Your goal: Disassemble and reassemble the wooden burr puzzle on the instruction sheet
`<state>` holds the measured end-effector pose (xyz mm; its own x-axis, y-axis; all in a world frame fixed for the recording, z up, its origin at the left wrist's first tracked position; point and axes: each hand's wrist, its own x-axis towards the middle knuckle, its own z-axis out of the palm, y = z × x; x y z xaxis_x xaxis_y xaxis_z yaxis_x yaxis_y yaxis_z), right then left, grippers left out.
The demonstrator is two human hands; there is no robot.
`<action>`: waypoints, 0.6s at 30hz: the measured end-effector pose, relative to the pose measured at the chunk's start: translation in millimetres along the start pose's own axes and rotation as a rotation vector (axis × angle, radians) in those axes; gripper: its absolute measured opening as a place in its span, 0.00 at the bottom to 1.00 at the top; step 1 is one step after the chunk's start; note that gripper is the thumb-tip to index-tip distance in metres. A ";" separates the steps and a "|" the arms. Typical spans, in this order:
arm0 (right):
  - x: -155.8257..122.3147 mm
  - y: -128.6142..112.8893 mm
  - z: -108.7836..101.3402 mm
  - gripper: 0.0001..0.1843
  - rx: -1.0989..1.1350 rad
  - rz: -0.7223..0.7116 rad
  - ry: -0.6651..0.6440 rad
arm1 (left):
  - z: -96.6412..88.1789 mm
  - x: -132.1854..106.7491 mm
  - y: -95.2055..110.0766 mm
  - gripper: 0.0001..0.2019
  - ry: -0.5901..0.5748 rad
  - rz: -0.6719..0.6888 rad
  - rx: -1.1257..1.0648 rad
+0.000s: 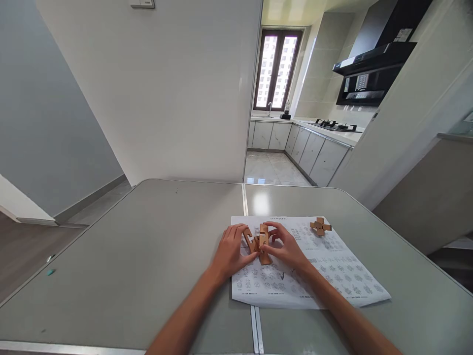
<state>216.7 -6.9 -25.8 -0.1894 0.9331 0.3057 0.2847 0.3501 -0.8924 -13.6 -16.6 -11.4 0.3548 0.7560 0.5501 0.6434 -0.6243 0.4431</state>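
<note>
Over a printed sheet covered in small line diagrams, both hands hold notched wooden puzzle pieces. My left hand has its fingers and thumb closed on a slanted wooden puzzle piece with a cut-out. My right hand pinches an upright wooden puzzle piece between thumb and fingers. The pieces meet between the hands; whether they interlock I cannot tell. Below them a further wooden part shows. Apart from the hands, an assembled cross-shaped wooden puzzle rests on the sheet's upper right.
The grey table has a metal seam down its middle, partly under the sheet. A small teal bit lies near the left edge. Beyond the table stand a white wall and a kitchen counter with a gas hob.
</note>
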 end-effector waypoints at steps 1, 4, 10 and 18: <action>-0.7 -0.2 0.5 0.36 -0.017 -0.018 -0.004 | 0.4 -0.2 -0.5 0.35 0.001 -0.011 0.007; -2.3 -0.9 2.7 0.35 -0.059 -0.064 -0.014 | 1.4 -1.2 -2.0 0.34 -0.011 -0.040 0.028; -2.6 -1.1 4.4 0.35 -0.111 -0.138 -0.032 | 3.3 -2.8 -3.6 0.33 -0.046 -0.120 0.069; -3.0 -1.3 4.5 0.35 -0.136 -0.172 -0.040 | 4.8 -3.5 -5.2 0.33 -0.069 -0.159 0.071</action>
<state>212.7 -10.5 -27.1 -0.2823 0.8556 0.4338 0.3682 0.5142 -0.7746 -14.9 -15.0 -19.0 0.2885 0.8572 0.4265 0.7406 -0.4821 0.4680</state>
